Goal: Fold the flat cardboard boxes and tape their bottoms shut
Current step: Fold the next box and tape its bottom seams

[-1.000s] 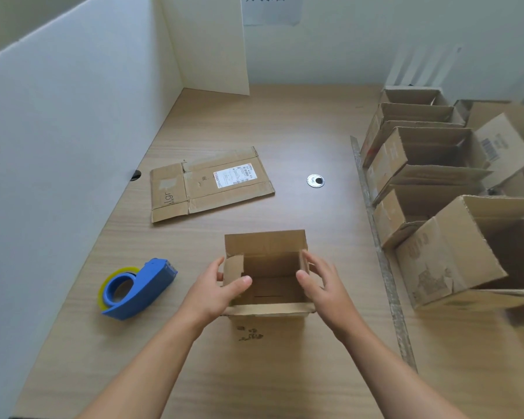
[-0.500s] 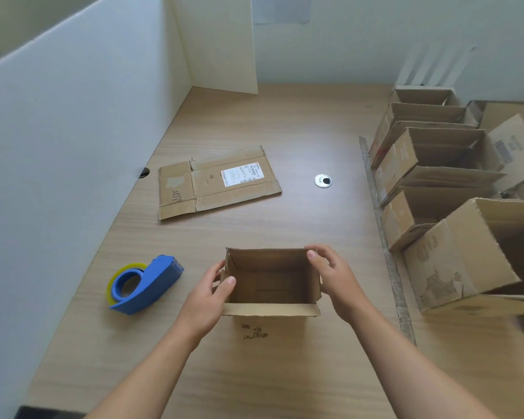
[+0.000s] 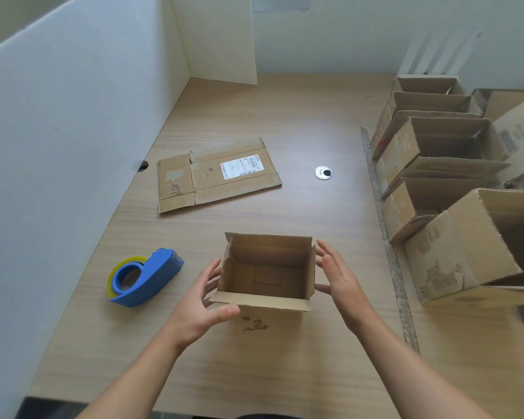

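Left hand (image 3: 200,300), right hand (image 3: 338,276), either side of upright box (image 3: 266,276), fingers loose

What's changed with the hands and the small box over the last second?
The side flaps of the small box, tipped inward a second ago, now stand upright. Both hands left the rim: the left hand rests open-fingered at the left front corner, and the right hand has opened beside the right wall. The tape dispenser, flat cardboard and folded boxes at right stayed put.
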Available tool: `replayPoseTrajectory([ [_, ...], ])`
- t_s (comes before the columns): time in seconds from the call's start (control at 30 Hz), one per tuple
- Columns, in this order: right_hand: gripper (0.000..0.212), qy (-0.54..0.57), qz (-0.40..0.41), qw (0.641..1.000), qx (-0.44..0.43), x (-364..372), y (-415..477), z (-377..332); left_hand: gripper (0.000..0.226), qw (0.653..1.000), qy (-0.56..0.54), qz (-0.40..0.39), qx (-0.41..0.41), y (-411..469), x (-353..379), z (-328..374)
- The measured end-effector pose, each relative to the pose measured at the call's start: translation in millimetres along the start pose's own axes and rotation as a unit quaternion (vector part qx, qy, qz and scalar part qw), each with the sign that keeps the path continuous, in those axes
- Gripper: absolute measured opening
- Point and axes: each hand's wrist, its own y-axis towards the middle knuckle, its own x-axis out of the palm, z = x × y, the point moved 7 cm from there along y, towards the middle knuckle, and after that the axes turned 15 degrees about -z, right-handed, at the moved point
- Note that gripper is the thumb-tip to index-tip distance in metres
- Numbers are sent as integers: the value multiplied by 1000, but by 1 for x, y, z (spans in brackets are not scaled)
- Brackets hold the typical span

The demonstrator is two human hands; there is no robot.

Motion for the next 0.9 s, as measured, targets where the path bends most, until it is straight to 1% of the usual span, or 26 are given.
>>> replayPoseTrajectory([
  [0.07,38,3,-7,1000,-2,-4,-8,6,118,998,56,-10,1,-1,1,0],
  [0.1,39,3,-15,1000,0,-6,-11,9,119,996,86,-10,-1,0,1,1],
  [0.17,53,-1,-38,999,6,-7,-15,13,117,994,109,7,-5,4,-2,1],
  [0.3,85,-46,-105,993,8,0,-14,9,96,997,59,54,-1,16,-5,2],
  [0.37,90,-64,-132,989,5,6,-14,1,95,996,58,63,-10,21,-6,0],
  [0.43,91,-71,-140,988,4,9,-13,-4,102,995,63,73,-24,23,-8,-2],
  [0.5,90,-89,-140,986,9,8,-13,-2,102,995,60,76,-35,23,-9,-4],
  [0.6,91,-129,-130,983,22,3,-9,10,88,996,46,63,-36,22,-6,-6],
  [0.67,95,-140,-113,983,25,0,-5,18,85,997,34,54,-34,21,-5,-10],
  [0.73,99,-135,-99,986,20,1,-1,23,80,997,27,57,-38,20,-3,-12],
  [0.83,102,-108,-67,992,0,9,3,21,74,996,1,83,-38,18,0,-9],
  [0.87,101,-99,-56,993,-10,12,3,19,70,995,-10,91,-35,17,0,-7],
  [0.9,100,-91,-49,994,-19,15,2,16,61,994,-19,99,-30,16,1,-4],
])
